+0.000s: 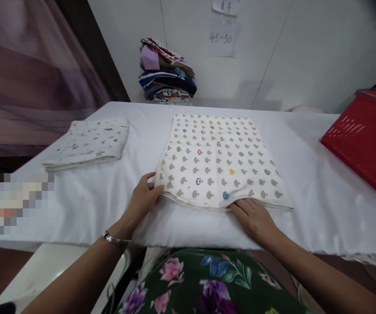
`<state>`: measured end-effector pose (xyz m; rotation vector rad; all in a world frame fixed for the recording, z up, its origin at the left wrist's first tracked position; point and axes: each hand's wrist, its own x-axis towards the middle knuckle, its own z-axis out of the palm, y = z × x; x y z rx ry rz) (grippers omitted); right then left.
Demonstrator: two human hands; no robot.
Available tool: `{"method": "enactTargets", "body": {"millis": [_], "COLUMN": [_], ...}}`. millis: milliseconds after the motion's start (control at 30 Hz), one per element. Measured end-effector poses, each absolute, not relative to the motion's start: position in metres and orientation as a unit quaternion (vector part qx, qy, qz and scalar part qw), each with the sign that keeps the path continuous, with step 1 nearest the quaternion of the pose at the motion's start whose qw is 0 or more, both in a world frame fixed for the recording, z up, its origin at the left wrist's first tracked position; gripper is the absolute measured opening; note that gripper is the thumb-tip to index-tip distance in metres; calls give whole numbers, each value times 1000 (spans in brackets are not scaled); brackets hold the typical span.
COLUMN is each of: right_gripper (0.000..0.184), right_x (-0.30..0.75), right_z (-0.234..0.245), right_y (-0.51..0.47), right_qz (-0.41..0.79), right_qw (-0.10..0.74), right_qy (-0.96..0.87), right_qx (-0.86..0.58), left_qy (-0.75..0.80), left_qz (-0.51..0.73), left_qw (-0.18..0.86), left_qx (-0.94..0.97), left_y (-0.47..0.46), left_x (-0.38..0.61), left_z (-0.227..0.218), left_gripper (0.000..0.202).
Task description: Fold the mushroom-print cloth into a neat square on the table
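A folded cream cloth with a mushroom print (218, 159) lies in the middle of the white-covered table (305, 174). My left hand (143, 198) touches its near left corner, thumb on top and fingers curled under the edge. My right hand (255, 218) lies at the near edge, fingertips slipped under the layers. Both hands grip the cloth's near edge.
A second folded cloth with a grey star print (88, 143) lies at the left. A stack of folded fabrics (166, 72) stands at the back against the wall. A red basket (367, 139) sits at the right edge. Paper notes hang on the wall.
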<state>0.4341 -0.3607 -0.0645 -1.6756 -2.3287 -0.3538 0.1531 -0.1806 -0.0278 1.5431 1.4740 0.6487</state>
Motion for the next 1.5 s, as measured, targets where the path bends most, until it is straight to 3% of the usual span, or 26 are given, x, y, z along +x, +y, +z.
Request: {"method": "enactTargets", "body": {"millis": [100,267,500,800,1133,1400,1500], "right_gripper": [24,24,19,22,28,29,33], "right_x": [426,431,433,439,461,494,511], "right_z": [-56,-41,-49,-58,-51,-43,-30], "right_y": [-354,-359,-368,-364,-367,-357,-349], "right_qz": [-114,-147,-176,-96,-93,-200,-167], "right_qw": [125,193,199,150,115,146,142], "right_qy": [-809,-813,-792,-823,-818,-776,-765], "right_qx": [-564,-530,-550,-540,-555,-580,-605], "left_qy": [591,584,589,572,542,522,508], "left_qz": [284,304,280,298,332,301,288], "left_qw": [471,473,476,501,495,510,521], "left_qx": [590,585,591,577,593,614,622], "left_y": [-179,-175,-176,-174,-162,-132,-117], "left_x": [155,149,148,151,163,171,177], "left_z": [-24,-24,-27,-22,7,22,29], "left_gripper": [59,65,60,63,67,37,35]}}
